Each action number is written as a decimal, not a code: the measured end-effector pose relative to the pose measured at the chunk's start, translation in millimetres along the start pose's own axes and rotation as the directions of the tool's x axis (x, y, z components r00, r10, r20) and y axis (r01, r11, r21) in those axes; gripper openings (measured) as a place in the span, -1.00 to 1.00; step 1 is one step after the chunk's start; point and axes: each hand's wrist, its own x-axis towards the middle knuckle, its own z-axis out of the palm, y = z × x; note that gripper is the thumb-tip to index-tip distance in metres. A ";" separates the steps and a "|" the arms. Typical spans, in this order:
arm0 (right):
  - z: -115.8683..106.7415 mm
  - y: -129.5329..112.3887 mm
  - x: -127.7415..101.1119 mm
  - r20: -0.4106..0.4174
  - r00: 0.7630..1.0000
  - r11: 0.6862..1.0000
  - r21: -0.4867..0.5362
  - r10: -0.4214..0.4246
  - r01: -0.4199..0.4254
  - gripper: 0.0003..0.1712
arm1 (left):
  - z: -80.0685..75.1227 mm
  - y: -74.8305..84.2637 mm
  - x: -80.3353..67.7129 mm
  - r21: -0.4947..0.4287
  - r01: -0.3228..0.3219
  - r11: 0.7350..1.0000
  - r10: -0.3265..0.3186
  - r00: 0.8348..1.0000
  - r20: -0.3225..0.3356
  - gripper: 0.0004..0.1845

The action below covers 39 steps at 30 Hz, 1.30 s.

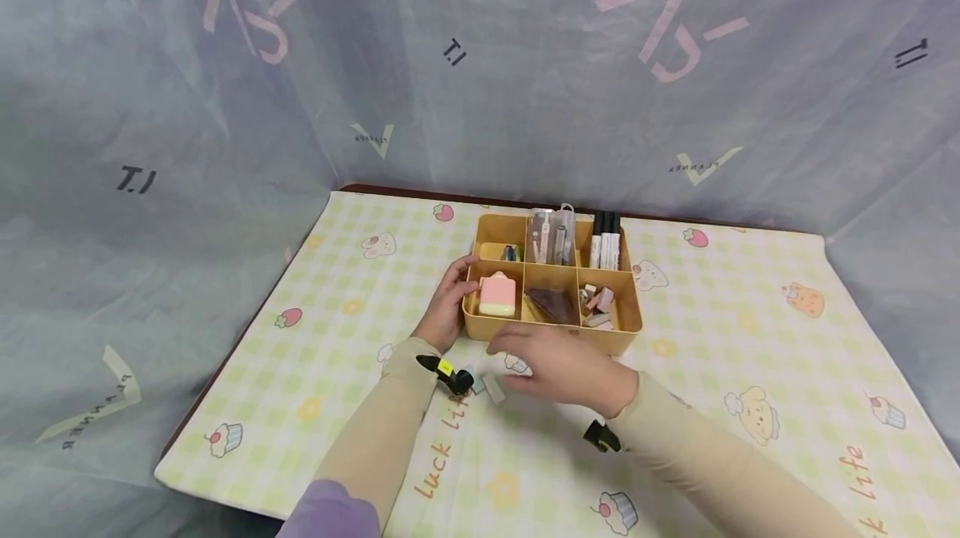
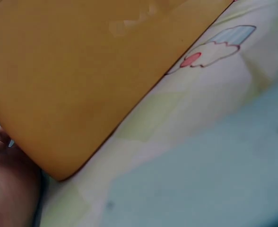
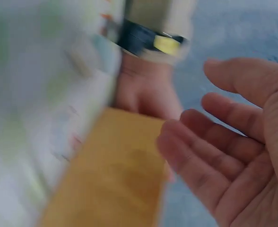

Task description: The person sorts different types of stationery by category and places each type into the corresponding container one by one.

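A yellow divided organizer box (image 1: 553, 273) sits on the table. My left hand (image 1: 442, 309) grips its left side, with fingertips at the rim; in the left wrist view the box wall (image 2: 82, 85) fills much of the picture. My right hand (image 1: 558, 367) hovers in front of the box's near wall, holding nothing, its fingers loosely bent in the right wrist view. Between the forearms lie a pale small block (image 1: 493, 389) and a bluish one (image 1: 476, 380). A pink and cream case (image 1: 497, 295) fills the front left compartment; several small pinkish blocks (image 1: 598, 309) lie front right.
The back compartments hold small coloured pieces (image 1: 512, 253), clear cases with pens (image 1: 551, 236) and black-and-white markers (image 1: 606, 242). A dark translucent piece (image 1: 551, 303) lies front middle. A checked cloth (image 1: 735, 338) covers the table; a grey curtain (image 1: 480, 63) hangs behind.
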 end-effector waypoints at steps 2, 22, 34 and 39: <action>16.1 1.9 1.7 0.059 0.998 1.000 -0.014 0.011 -0.010 -0.51 | 1.0 0.7 0.5 -0.004 -0.005 1.000 0.005 1.000 0.010 -0.48; -7.2 -8.3 0.0 -0.092 0.996 0.999 -0.037 -0.021 0.018 -0.62 | 4.3 2.4 -1.6 -0.018 -0.009 1.000 0.009 1.000 -0.003 -0.51; -69.9 36.7 -19.9 -0.268 0.939 0.965 -0.086 0.217 -0.248 -0.59 | 2.7 1.3 -2.6 0.009 0.012 1.000 -0.012 1.000 -0.024 -0.43; -70.5 69.3 -35.1 -0.236 0.903 0.918 -0.088 0.359 -0.388 -0.65 | 3.9 2.2 -3.8 0.023 0.022 1.000 -0.021 0.999 -0.033 -0.42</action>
